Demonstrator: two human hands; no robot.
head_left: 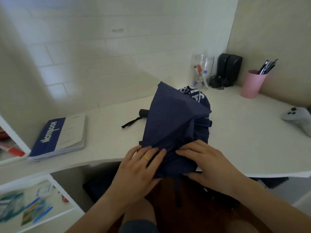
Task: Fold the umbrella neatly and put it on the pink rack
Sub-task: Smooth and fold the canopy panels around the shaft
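A dark blue collapsed umbrella [175, 121] lies on the white desk [107, 132], its loose fabric bunched, with white lettering showing at the far end. Its black handle [143, 113] and wrist strap stick out to the left. My left hand [139, 167], wearing a gold ring, presses and grips the fabric at the near end. My right hand [208, 162] holds the fabric beside it, fingers flat on the cloth. No pink rack is in view.
A blue notebook [58, 137] lies at the desk's left. At the back right stand a clear jar of markers [202, 71], black speakers [229, 68] and a pink cup of pens [253, 84]. A grey game controller [297, 118] is at the far right. Shelves sit lower left.
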